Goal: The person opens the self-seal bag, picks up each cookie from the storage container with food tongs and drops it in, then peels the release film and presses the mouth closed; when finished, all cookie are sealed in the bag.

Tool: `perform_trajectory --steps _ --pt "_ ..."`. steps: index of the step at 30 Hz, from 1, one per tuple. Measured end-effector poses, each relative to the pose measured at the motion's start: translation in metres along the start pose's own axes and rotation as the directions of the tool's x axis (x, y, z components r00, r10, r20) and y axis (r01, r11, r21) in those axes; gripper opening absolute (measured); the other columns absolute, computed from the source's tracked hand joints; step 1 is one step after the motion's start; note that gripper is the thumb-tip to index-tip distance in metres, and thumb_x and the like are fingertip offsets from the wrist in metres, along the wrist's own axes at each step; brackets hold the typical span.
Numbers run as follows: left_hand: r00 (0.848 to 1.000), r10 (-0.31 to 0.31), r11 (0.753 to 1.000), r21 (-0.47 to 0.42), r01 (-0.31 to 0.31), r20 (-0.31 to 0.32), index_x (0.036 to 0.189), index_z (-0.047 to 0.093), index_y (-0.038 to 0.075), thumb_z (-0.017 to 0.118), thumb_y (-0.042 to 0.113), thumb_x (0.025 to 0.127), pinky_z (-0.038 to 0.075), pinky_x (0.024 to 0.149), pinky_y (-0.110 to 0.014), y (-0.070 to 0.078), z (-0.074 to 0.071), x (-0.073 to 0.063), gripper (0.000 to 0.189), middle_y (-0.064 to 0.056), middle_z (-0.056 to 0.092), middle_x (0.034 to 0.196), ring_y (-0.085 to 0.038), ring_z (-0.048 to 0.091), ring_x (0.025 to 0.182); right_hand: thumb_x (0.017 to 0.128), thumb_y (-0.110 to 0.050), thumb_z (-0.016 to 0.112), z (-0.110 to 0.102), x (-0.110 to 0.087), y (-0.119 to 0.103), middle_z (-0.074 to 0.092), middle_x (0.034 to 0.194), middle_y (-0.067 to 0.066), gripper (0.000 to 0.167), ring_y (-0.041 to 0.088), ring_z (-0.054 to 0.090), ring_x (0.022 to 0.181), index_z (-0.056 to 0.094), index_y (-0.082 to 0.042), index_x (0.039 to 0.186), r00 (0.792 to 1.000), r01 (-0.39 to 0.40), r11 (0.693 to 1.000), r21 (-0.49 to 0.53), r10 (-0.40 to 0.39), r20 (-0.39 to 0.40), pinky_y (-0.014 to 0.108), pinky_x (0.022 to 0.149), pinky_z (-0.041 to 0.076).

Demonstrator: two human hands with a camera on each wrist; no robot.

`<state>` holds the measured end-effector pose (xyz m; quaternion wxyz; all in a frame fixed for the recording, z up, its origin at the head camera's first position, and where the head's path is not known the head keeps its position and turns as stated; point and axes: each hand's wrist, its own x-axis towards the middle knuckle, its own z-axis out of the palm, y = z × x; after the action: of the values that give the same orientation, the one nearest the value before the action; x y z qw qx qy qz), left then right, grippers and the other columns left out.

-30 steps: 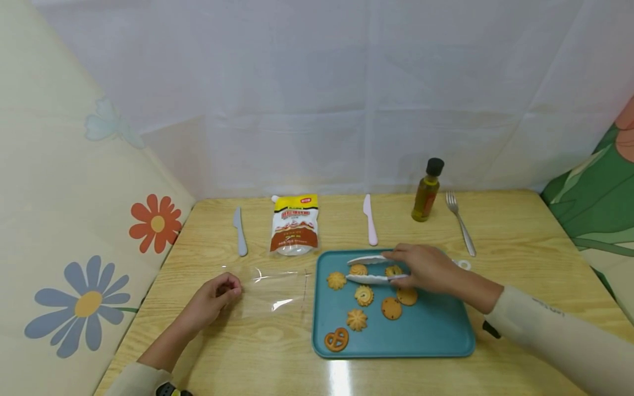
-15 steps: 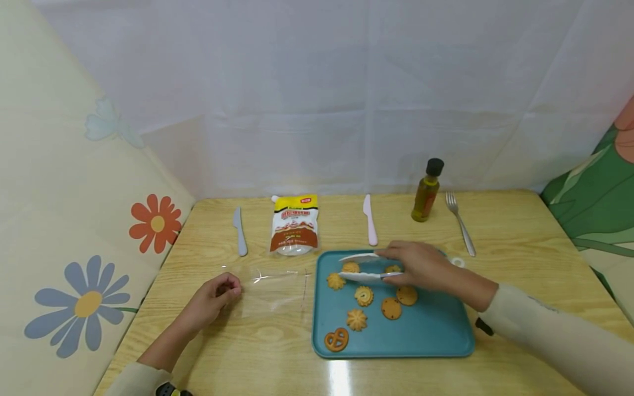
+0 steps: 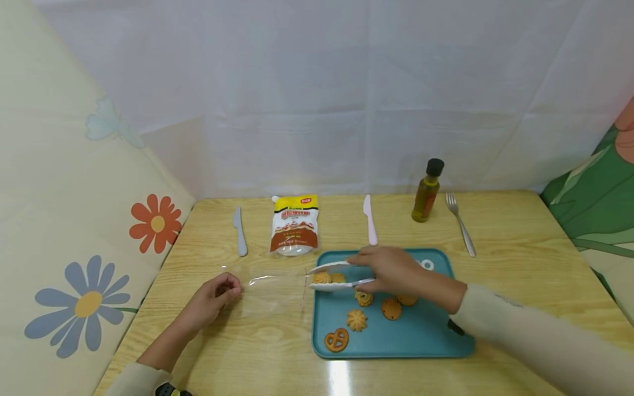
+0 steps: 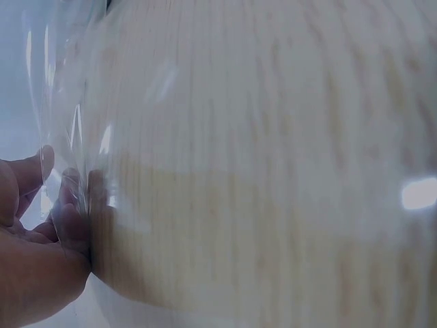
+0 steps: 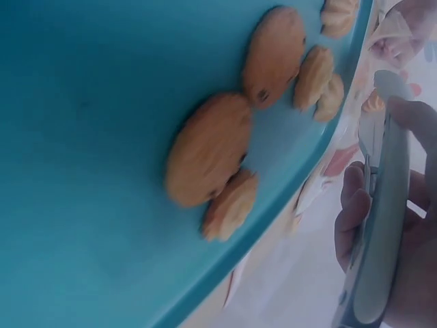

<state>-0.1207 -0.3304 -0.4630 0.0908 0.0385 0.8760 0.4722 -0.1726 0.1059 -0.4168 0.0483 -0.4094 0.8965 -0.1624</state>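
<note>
My left hand point(image 3: 214, 300) lies at the left end of a clear plastic bag point(image 3: 272, 294), pinching its film between thumb and fingers; the left wrist view shows the film point(image 4: 76, 147) raised there. White-tipped tongs point(image 3: 331, 286) are in my right hand point(image 3: 393, 270), their arms to either side of a swirled cookie point(image 3: 322, 276). That cookie is over the left rim of a teal tray point(image 3: 426, 336), close to the bag's right edge. Another cookie point(image 3: 338, 278) appears behind it between the tong arms. The right wrist view has the gripped cookie point(image 5: 373, 102) near the tong tips.
On the tray are a pretzel point(image 3: 337, 340), a flower-shaped cookie point(image 3: 356, 320), a round cookie point(image 3: 391, 309) and others partly covered. Behind stand a snack pouch point(image 3: 294, 225) and an oil bottle point(image 3: 426, 199). A grey knife point(image 3: 240, 234), pink knife point(image 3: 370, 223) and fork point(image 3: 460, 223) lie nearby.
The tongs have closed about the swirled cookie and carried it left from the tray's upper part to its left rim. My left hand and the bag have stayed put.
</note>
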Motion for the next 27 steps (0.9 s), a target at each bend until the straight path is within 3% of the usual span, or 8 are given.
perform_trajectory --steps 2,17,27 --pt "1.000 0.000 1.000 -0.004 0.000 0.002 0.104 0.060 0.000 0.057 0.008 0.106 0.043 0.067 -0.027 0.000 0.000 0.000 0.009 -0.009 0.055 0.095 -0.014 0.049 0.081 0.093 -0.045 0.076 0.002 0.005 -0.005 0.067 0.125 0.000 0.058 0.012 0.064 0.093 0.063 -0.019 0.143 1.000 0.007 1.000 -0.007 -0.007 0.007 0.033 0.077 0.055" --pt "1.000 -0.020 1.000 -0.013 0.020 0.007 0.105 0.059 0.000 0.057 0.008 0.106 0.043 0.066 -0.027 0.003 -0.001 0.000 0.009 -0.010 0.053 0.096 -0.016 0.049 0.081 0.093 -0.044 0.077 0.020 0.040 -0.032 0.066 0.128 0.001 0.058 0.016 0.067 0.099 0.063 -0.019 0.143 0.999 0.009 1.000 -0.029 -0.007 0.049 0.035 0.077 0.056" --pt "1.000 -0.026 1.000 0.003 0.026 -0.009 0.105 0.058 0.000 0.056 0.006 0.106 0.043 0.065 -0.028 0.002 0.000 0.001 0.007 -0.009 0.051 0.093 -0.016 0.049 0.079 0.093 -0.047 0.076 0.021 0.046 -0.040 0.066 0.128 -0.002 0.060 0.014 0.066 0.102 0.062 -0.019 0.144 0.997 -0.007 0.999 -0.034 0.009 0.078 0.034 0.083 0.056"
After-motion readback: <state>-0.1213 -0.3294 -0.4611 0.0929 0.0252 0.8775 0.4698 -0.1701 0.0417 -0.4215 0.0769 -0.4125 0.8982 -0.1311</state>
